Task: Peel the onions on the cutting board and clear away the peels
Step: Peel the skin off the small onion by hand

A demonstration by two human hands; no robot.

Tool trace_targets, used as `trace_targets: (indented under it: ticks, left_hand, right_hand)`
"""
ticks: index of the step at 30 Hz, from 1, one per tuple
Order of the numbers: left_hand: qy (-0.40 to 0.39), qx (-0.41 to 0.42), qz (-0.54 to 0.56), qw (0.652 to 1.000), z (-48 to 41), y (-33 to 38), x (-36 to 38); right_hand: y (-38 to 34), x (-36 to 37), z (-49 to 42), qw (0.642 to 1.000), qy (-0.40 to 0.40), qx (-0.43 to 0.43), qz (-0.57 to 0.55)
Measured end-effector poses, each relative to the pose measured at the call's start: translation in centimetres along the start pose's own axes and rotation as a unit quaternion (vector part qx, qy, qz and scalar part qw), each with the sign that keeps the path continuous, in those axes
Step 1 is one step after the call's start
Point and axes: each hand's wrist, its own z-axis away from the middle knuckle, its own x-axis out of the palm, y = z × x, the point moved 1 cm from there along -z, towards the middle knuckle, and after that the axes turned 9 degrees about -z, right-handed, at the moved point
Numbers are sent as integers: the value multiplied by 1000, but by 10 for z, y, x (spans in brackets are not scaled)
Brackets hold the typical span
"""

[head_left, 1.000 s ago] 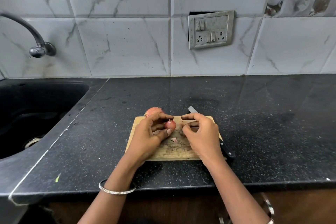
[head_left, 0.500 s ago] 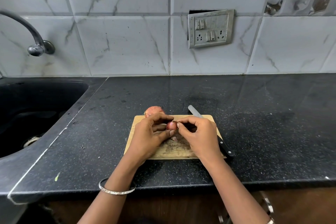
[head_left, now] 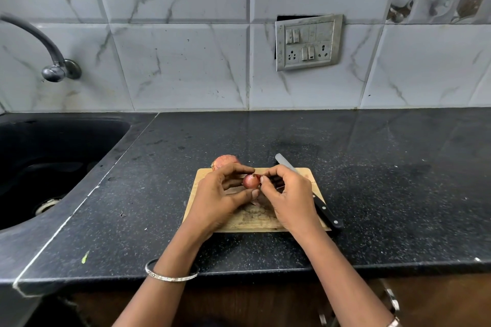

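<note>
A small reddish onion [head_left: 250,181] is held above the wooden cutting board [head_left: 202,176] between the thumb and fingers of my left hand [head_left: 221,198]. My right hand [head_left: 288,198] pinches at the onion's top right side with its fingertips. A second, larger onion [head_left: 225,160] with its skin on lies at the board's far left corner. A few bits of peel [head_left: 255,203] lie on the board under my hands, partly hidden.
A black-handled knife [head_left: 322,210] lies along the board's right edge, blade pointing away. A dark sink [head_left: 53,162] with a tap [head_left: 53,69] takes up the left. The black counter [head_left: 385,180] reaches to the tiled wall with a switch panel [head_left: 308,42].
My right hand has moved left from beside the onion until its fingertips pinch the onion's top. My left hand keeps the onion in the same spot.
</note>
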Motion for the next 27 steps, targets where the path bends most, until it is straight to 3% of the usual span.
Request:
trace_targets:
  ticks: [5,12,21,27]
  left_hand:
    - [51,47,-113,991,0,-1,1]
    - [23,1,-14,1000,-1,-3,2]
    - [42,19,-56,997,2,5,0]
    - [31,-8,-2,999,1,-1,-1]
  right_hand:
    - [3,-1,-1,999,-25,34,-33]
    - [2,-3,-1,999,-11,28,-44]
    - [0,-3,1,995,-42,34,-88]
    - [1,-3,0,996,-6,42,-76]
